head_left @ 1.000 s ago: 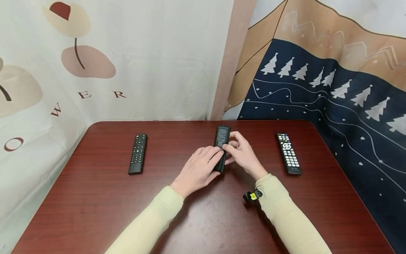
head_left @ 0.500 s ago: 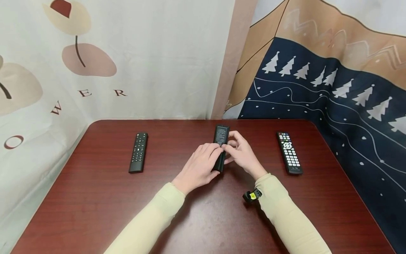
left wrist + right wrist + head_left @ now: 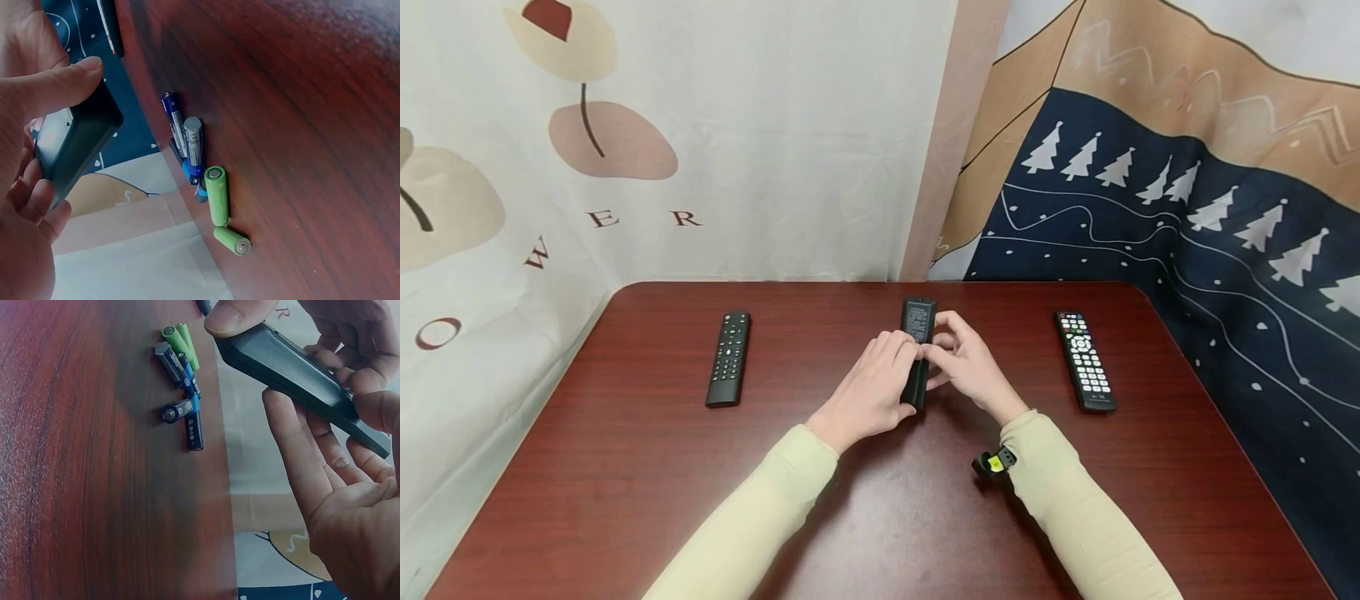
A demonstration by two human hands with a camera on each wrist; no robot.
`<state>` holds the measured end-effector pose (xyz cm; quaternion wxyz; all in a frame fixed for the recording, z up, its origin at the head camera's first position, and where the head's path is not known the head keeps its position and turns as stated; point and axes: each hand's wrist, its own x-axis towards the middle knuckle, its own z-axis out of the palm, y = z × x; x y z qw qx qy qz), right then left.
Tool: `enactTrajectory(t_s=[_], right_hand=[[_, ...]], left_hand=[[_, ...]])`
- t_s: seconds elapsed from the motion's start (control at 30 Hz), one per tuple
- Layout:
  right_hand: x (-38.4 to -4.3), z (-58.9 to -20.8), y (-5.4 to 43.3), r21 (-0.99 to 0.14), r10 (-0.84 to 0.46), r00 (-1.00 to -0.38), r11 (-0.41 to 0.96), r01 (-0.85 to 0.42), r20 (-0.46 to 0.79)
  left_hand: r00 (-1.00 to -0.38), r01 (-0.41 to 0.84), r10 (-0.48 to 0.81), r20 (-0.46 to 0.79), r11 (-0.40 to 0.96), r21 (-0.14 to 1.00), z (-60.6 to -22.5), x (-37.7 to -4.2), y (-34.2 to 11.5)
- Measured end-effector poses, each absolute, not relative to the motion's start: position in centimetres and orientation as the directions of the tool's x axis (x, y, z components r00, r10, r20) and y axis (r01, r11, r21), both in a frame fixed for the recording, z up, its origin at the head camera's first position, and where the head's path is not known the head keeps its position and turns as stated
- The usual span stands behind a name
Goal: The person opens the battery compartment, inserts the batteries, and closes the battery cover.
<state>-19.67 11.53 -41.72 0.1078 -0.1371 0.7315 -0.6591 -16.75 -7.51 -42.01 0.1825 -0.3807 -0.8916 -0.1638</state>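
Note:
A black remote control [image 3: 919, 321] is held between both hands above the table's middle, its labelled back facing up. My left hand [image 3: 868, 387] grips its lower part, thumb at the near end and fingers across the back. My right hand [image 3: 973, 367] holds it from the right side; its thumb tip meets the left fingers, and its other fingers support the underside in the right wrist view. Below the remote lie several batteries: blue-and-silver batteries [image 3: 194, 144] and green batteries [image 3: 216, 197]. In the head view these are hidden. The battery compartment cannot be made out.
A dark remote [image 3: 727, 360] lies button side up at the left of the brown table [image 3: 625, 500]. Another remote [image 3: 1084, 361] with white buttons lies at the right. Printed curtains [image 3: 790, 150] hang behind the far edge. A black wrist strap [image 3: 995, 463] sits at the right cuff.
The held remote and both hands have shifted slightly to the left. The right thumb has moved left with the remote. The remotes on the table have stayed in place.

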Motion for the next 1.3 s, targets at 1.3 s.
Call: enactTrajectory(t_s=[1.3], right_hand=[[-19.5,-41.8,11.8,-0.996,-0.3,-0.954,0.08,-0.039,0.013]], left_hand=[[-0.648,0.747,0.574,0.5,0.607,0.271,-42.7,-16.5,-8.8]])
